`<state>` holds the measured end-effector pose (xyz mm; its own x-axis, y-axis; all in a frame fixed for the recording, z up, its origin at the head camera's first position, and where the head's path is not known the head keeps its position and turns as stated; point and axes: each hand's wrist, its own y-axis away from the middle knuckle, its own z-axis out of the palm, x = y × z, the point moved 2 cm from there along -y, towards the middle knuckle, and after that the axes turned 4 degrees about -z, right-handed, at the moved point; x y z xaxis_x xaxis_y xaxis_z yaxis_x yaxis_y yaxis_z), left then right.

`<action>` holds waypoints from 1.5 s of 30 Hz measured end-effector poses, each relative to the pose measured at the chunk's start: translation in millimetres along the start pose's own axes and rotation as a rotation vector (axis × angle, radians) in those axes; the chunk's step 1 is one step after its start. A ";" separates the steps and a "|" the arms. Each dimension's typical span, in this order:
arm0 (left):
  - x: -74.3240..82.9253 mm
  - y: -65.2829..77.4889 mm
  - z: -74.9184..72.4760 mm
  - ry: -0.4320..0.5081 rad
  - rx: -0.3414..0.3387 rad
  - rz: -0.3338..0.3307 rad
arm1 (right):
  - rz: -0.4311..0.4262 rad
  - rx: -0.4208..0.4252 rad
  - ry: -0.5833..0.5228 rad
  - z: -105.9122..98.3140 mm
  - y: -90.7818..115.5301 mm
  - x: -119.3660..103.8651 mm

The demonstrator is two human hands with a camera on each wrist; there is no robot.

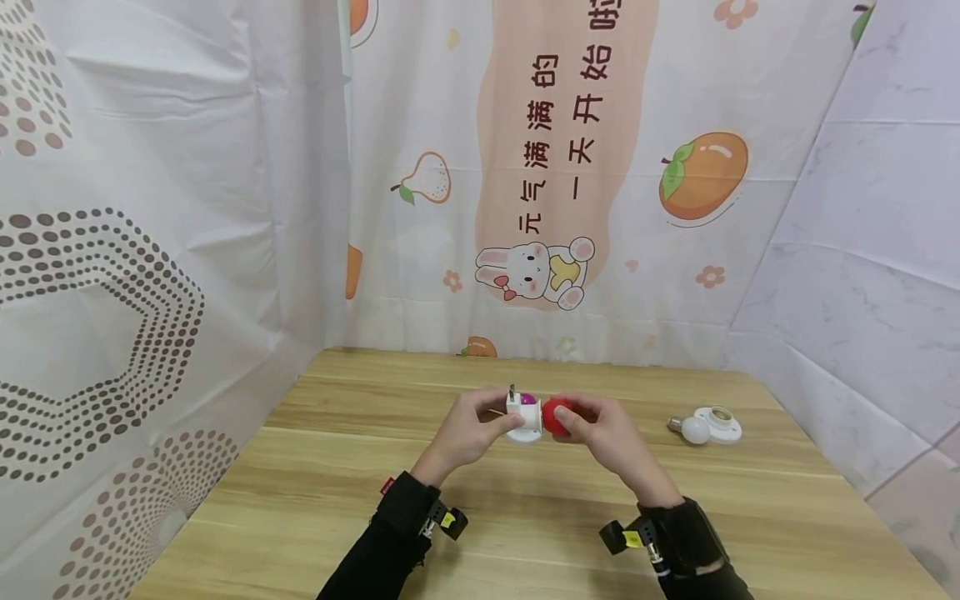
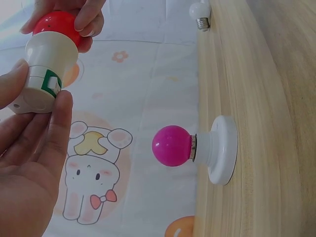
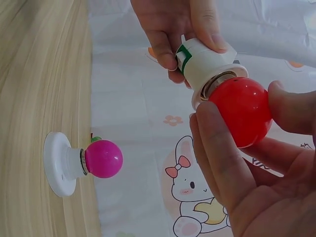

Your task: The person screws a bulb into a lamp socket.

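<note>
My left hand [image 1: 467,432] grips a white plug-in lamp socket [image 2: 52,54] with a green-framed switch on its side. At the socket's mouth sits a round red bulb [image 3: 242,113], pinched between the thumb and fingers of my right hand [image 1: 609,435]. Part of the bulb's metal base shows at the rim in the right wrist view; how deep it goes is hidden. Below both hands, a magenta bulb [image 2: 170,145] is seated in a round white lamp holder [image 2: 224,150] on the table. Neither hand touches that holder.
On the right of the wooden table [image 1: 360,467], a white bulb [image 1: 696,430] lies against another round white lamp holder [image 1: 727,427]. A printed curtain [image 1: 420,275] hangs behind the table, with more sheeting at both sides.
</note>
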<state>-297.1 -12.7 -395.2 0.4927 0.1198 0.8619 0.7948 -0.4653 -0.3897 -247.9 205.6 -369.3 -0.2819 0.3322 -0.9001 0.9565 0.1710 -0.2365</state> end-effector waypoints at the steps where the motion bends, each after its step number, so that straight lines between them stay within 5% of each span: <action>1: -0.3 0.1 -0.2 0.003 0.001 0.002 | 0.005 0.003 -0.003 0.1 -0.2 -0.1; 16: 0.0 0.7 -5.3 0.058 -0.019 -0.022 | -0.001 -0.028 -0.080 -2.1 -1.3 3.7; 26: 0.7 0.9 -6.7 0.073 0.043 0.000 | 0.018 -0.078 -0.090 1.8 -2.0 10.7; 33: 1.9 0.2 -5.7 0.126 0.046 0.004 | 0.015 -0.131 -0.281 15.8 -8.7 20.5; 45: 2.8 0.8 -5.3 0.119 0.004 -0.021 | -0.007 -0.040 -0.297 15.2 -8.0 18.1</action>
<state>-297.0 -17.4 -391.4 0.4302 0.0242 0.9024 0.8060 -0.4605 -0.3719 -259.5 196.1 -389.3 -0.2480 0.0456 -0.9677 0.9493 0.2104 -0.2334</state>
